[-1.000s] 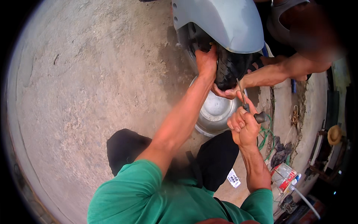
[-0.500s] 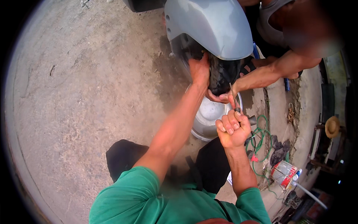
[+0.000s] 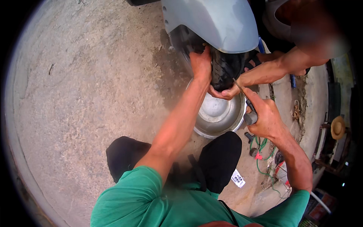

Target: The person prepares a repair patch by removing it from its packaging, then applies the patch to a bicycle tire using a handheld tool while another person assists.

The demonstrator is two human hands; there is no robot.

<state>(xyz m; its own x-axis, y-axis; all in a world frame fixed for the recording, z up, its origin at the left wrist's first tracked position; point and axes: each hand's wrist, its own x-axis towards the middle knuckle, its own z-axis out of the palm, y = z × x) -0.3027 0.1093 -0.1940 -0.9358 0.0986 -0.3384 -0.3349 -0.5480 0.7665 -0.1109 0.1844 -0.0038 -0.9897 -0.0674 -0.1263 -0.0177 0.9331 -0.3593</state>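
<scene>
Roadside repair spot: scooter wheel [image 3: 223, 68], tools [image 3: 261, 149].

Grey mudguard [image 3: 211, 22] cut off at frame top, tyre [image 3: 223, 68] mostly hidden beneath it, tool tip [image 3: 237, 84] behind co-worker's hand [image 3: 223, 92], right-edge clutter indistinct.

Single head-worn fisheye view, looking steeply down from above the person's own green-shirted shoulders, forearms entering from the lower edge. It faces forward and down at the rough concrete floor [image 3: 75, 94], close to the work: black rubber tyre [image 3: 224, 68] under a grey plastic mudguard [image 3: 215, 22] sits top centre, within arm's reach. Edges bend and darken toward the round rim. Another person's arm enters upper right. No second view, so no shared part.
</scene>
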